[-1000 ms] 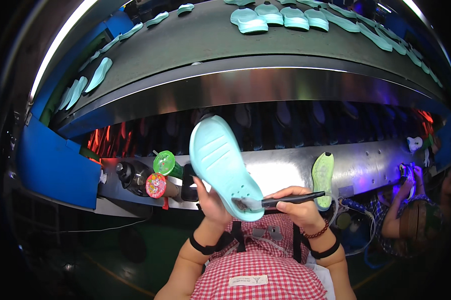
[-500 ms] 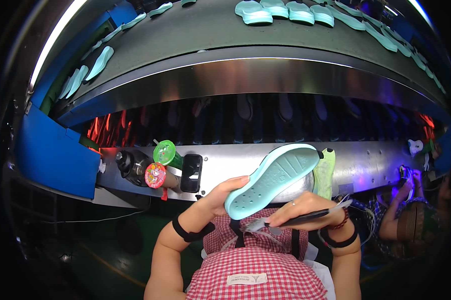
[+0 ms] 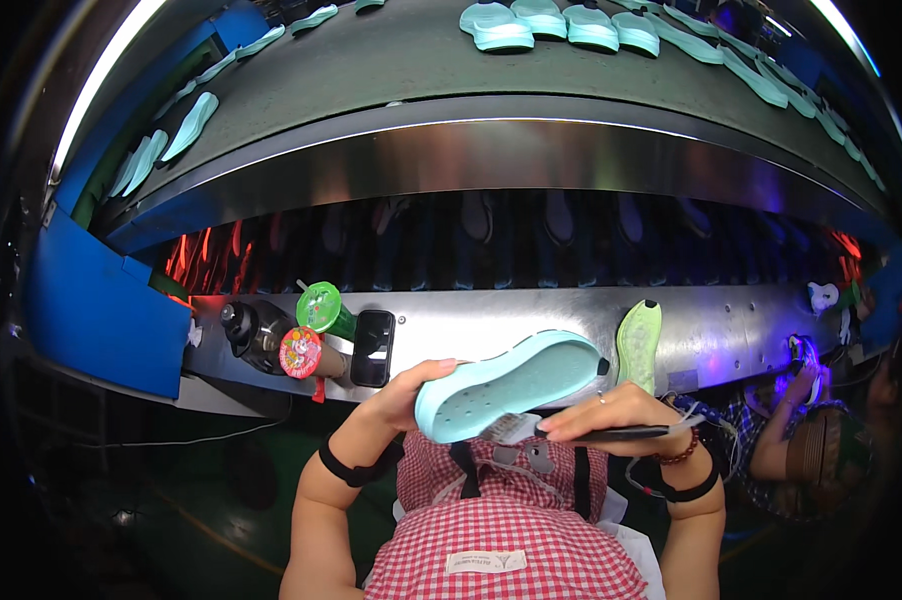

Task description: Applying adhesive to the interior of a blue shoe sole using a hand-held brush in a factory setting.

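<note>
A light turquoise shoe sole (image 3: 516, 378) is tilted in front of me, its hollow, perforated inner side facing up toward me. My left hand (image 3: 409, 395) is closed on its left end. My right hand (image 3: 619, 414) pinches a brush (image 3: 611, 434) with a dark handle and pale bristles. Those bristles are at the sole's near edge, toward its left half; whether they touch it I cannot tell. A yellow-green sole (image 3: 638, 348) lies on the metal ledge just beyond my right hand.
On the metal ledge (image 3: 461, 310) stand a dark bottle (image 3: 261, 340), a green cup (image 3: 321, 310), a cup with a red lid (image 3: 302, 354) and a phone (image 3: 374, 348). Several turquoise soles (image 3: 593, 28) sit on the conveyor belt (image 3: 371, 60). At right, another person's arm (image 3: 776, 435) reaches in.
The sole has come lower and nearer to me, tipped flatter. The brush has moved up from below the sole to its near edge.
</note>
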Demonstrator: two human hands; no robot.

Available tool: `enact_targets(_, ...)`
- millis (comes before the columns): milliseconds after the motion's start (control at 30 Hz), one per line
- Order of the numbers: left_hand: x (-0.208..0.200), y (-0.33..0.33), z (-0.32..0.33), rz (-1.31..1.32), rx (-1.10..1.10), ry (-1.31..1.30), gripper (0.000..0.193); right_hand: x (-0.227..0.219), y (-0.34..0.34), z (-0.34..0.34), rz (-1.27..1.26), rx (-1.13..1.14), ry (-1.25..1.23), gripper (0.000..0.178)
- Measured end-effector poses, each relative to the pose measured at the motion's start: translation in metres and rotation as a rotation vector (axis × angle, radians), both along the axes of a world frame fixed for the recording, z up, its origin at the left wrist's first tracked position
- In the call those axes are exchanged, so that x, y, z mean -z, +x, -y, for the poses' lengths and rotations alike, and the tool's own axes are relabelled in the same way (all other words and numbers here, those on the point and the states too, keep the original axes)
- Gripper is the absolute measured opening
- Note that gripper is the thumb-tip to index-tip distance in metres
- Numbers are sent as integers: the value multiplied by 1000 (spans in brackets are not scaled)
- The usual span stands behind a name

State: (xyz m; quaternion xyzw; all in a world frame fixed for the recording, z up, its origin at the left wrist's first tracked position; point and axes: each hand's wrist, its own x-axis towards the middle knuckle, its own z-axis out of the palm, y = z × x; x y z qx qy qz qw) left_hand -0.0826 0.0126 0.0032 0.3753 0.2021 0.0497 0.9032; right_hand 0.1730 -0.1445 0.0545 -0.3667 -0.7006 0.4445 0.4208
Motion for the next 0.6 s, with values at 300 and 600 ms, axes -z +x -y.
enact_targets(300, -10, -24, -14, 237, -64, 109, 63, 2, -12, 17, -70, 195, -21, 24)
enact_targets(600, 54, 32, 39, 394, -371, -422, 95, 34, -42, -11, -171, 525, -325, 19)
